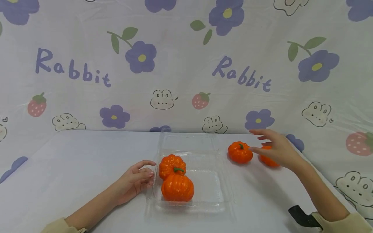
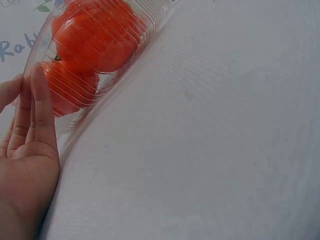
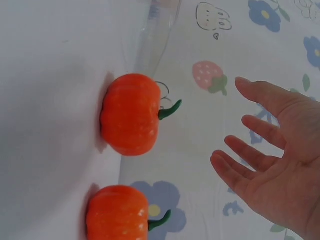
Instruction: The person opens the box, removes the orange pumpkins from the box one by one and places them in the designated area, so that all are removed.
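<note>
A clear plastic clamshell box [image 1: 207, 184] lies with its lid raised. Two orange toy pumpkins [image 1: 177, 188] sit in its left half, one behind the other. Along the box's left wall rest the fairly straight fingers of my left hand [image 1: 132, 183], and the left wrist view shows them against the ribbed side. My right hand [image 1: 276, 149] hovers above the table, fingers spread and holding nothing. Nearest to it are a pumpkin [image 1: 240, 152] with a green stem and another pumpkin [image 1: 269, 159], partly hidden behind the hand. Both stand upright in the right wrist view [image 3: 131, 115].
The white table [image 1: 87, 168] meets a fabric backdrop [image 1: 180, 64] printed with flowers, rabbits and strawberries. The box's transparent lid [image 1: 187, 142] extends toward the back edge. A black strap [image 1: 303, 216] is at the right sleeve.
</note>
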`<act>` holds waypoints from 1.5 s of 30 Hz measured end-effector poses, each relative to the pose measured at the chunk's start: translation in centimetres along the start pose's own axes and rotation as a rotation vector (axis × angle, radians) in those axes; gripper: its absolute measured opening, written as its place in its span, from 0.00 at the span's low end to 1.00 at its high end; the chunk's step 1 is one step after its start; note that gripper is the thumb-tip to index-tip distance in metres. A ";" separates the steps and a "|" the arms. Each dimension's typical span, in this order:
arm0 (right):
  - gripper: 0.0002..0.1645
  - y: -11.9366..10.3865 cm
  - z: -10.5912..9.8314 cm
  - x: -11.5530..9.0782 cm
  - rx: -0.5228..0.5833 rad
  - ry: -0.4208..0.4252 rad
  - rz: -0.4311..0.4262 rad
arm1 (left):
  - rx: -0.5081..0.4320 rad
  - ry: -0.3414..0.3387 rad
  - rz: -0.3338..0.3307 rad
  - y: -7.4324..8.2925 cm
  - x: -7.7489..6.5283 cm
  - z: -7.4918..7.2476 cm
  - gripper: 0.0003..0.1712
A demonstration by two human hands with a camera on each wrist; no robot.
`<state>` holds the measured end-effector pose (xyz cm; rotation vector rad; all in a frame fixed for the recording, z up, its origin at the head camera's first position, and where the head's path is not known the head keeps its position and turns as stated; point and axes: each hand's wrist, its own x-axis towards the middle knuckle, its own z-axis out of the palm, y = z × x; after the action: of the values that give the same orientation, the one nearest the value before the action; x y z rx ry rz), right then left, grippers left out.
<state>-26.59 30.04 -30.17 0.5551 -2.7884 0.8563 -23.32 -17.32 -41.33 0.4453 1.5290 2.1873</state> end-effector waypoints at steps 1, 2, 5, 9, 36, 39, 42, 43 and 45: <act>0.38 -0.2 0.1 0.0 0.000 0.003 -0.011 | -0.002 -0.001 0.000 0.0 0.0 0.0 0.13; 0.38 -0.3 0.2 0.0 0.001 0.004 -0.023 | -0.002 -0.001 -0.001 0.0 -0.1 -0.1 0.13; 0.38 -0.7 0.4 0.0 0.007 0.004 -0.050 | -0.003 0.002 -0.002 0.1 -0.1 0.0 0.13; 0.37 -1.1 0.6 0.0 0.014 0.007 -0.082 | -0.005 0.007 -0.002 0.2 -0.2 0.1 0.13; 0.33 -4.7 3.8 0.5 0.118 -0.059 -0.184 | -0.001 0.005 0.004 0.0 -0.1 0.1 0.12; 0.33 -5.2 4.2 0.6 0.130 -0.074 -0.195 | 0.000 0.011 0.002 0.0 0.0 0.1 0.12; 0.34 -5.6 4.7 0.8 0.124 -0.086 -0.212 | -0.001 0.016 -0.002 0.0 0.0 0.1 0.12; 0.34 -5.8 4.9 0.9 0.116 -0.088 -0.217 | -0.002 0.018 -0.003 0.0 0.0 0.0 0.12; 0.34 -6.0 5.1 1.1 0.118 -0.098 -0.224 | -0.002 0.018 -0.004 -0.1 0.0 0.0 0.12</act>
<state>-25.51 22.19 -31.04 0.9318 -2.7032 0.9716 -23.29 -17.30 -41.37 0.4224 1.5359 2.1953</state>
